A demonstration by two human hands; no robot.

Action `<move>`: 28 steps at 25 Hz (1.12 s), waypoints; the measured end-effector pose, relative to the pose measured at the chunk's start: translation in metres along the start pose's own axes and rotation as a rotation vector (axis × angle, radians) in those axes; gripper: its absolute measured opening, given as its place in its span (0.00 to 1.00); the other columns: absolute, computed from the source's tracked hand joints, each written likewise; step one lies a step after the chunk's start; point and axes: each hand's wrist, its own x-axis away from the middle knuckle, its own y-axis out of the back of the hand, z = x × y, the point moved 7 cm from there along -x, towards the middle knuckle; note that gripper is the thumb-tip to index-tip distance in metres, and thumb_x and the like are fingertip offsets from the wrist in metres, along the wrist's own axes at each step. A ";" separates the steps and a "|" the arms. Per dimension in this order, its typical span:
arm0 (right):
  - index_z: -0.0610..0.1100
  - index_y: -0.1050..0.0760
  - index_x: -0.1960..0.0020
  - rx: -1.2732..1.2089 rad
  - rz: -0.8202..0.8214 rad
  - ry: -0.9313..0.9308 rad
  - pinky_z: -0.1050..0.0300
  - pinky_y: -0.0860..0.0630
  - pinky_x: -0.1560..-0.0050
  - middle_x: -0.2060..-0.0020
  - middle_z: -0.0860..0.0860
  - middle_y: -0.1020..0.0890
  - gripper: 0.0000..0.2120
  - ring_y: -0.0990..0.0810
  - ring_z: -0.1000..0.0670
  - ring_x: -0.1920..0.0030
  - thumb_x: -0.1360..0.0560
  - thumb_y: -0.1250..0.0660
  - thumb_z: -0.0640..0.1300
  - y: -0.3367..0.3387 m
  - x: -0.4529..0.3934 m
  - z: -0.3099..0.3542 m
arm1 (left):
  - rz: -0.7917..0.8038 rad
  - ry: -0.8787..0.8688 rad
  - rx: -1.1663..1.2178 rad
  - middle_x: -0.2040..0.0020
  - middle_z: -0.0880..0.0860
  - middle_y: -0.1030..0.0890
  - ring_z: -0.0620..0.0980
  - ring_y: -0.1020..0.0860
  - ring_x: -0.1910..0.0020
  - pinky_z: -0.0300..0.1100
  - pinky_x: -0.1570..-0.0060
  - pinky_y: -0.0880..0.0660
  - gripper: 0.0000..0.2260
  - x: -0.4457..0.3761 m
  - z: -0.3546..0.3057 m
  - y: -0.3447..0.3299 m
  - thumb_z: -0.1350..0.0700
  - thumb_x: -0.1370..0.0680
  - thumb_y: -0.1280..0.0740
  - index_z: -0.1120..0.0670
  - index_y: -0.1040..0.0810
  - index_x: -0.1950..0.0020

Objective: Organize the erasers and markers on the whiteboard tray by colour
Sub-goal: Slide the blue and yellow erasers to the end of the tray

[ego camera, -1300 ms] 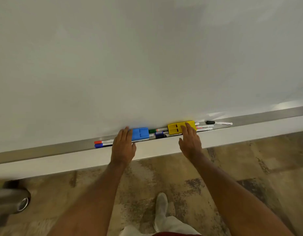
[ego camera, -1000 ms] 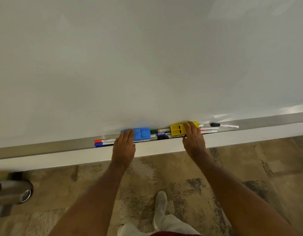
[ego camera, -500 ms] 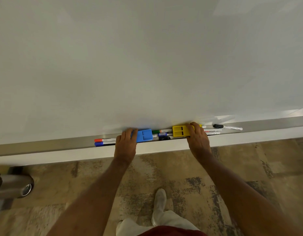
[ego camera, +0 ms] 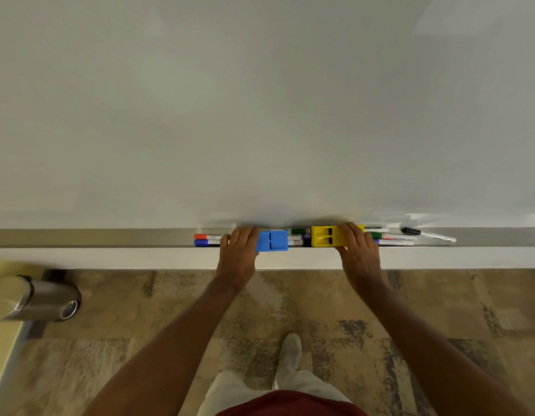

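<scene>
Blue eraser (ego camera: 272, 241) gripped by left hand (ego camera: 238, 256); yellow eraser (ego camera: 325, 236) by right hand (ego camera: 358, 250).

A big white wall (ego camera: 260, 100) is seen across the whole top part. It is plain and smooth. Soft light is spread over it, and a brighter patch is seen low on the right side. Below it, a white ledge (ego camera: 110, 258) is run from side to side. The floor (ego camera: 440, 310) is covered in brown and tan patches with dark, speckled marks. At the left edge, a shiny metal tube (ego camera: 47, 301) is seen lying near the floor, joined to something pale yellow (ego camera: 2, 340). What that yellow thing is cannot be told.
</scene>
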 end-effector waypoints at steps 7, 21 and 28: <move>0.46 0.28 0.31 -0.123 0.004 0.026 0.43 0.27 0.40 0.35 0.47 0.23 0.28 0.27 0.41 0.36 0.27 0.24 0.51 -0.026 0.005 0.101 | -0.085 0.073 0.016 0.35 0.50 0.26 0.53 0.29 0.35 0.50 0.39 0.35 0.29 0.039 0.089 0.030 0.61 0.29 0.27 0.51 0.31 0.30; 0.53 0.33 0.29 -0.289 0.053 0.096 0.49 0.22 0.44 0.32 0.51 0.29 0.28 0.30 0.46 0.33 0.25 0.25 0.47 -0.117 0.011 0.416 | -0.149 0.183 0.208 0.36 0.54 0.25 0.57 0.29 0.36 0.52 0.47 0.22 0.27 0.133 0.417 0.117 0.66 0.30 0.27 0.55 0.27 0.31; 0.51 0.31 0.29 -0.278 0.077 0.207 0.48 0.23 0.40 0.34 0.50 0.25 0.26 0.28 0.47 0.35 0.24 0.27 0.49 -0.147 -0.012 0.517 | -0.141 0.252 0.269 0.35 0.54 0.26 0.55 0.31 0.34 0.52 0.47 0.21 0.26 0.141 0.530 0.144 0.62 0.26 0.27 0.54 0.28 0.29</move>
